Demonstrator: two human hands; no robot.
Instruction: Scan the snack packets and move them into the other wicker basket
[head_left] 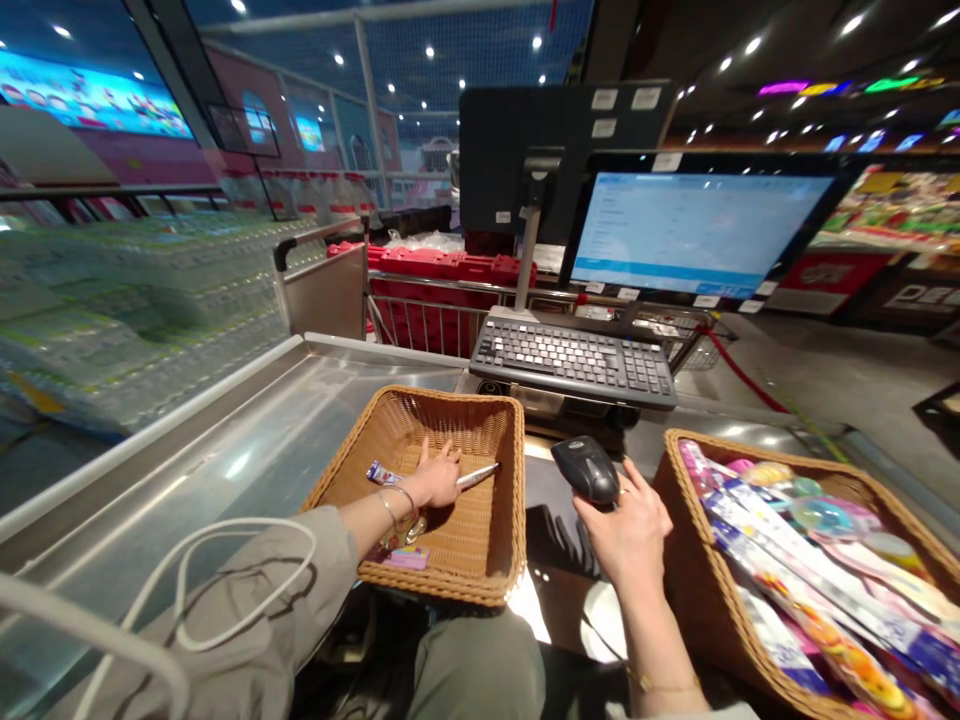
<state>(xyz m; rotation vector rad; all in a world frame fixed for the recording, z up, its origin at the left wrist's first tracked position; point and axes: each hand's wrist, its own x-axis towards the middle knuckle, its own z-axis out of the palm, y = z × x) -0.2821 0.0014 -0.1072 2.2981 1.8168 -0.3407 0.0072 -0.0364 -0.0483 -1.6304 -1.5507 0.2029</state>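
My left hand (438, 474) reaches down into the left wicker basket (517, 500), fingers spread. It rests on or just over a long, thin, pale packet (478, 476); its far part, with a blue printed end, shows on the other side of the hand. Whether the palm touches it I cannot tell. Under my left wrist lie a small pink-purple packet (409, 558) and some little items too covered to name. My right hand (628, 520) grips a black barcode scanner (586, 468), held up between the two baskets.
To the right, another wicker basket (679, 500) is full of colourful packaged goods (817, 560). Behind stand a keyboard (574, 355) and a lit monitor (697, 230). A metal counter (262, 430) runs along the left, and a white cable (311, 560) loops over my left sleeve.
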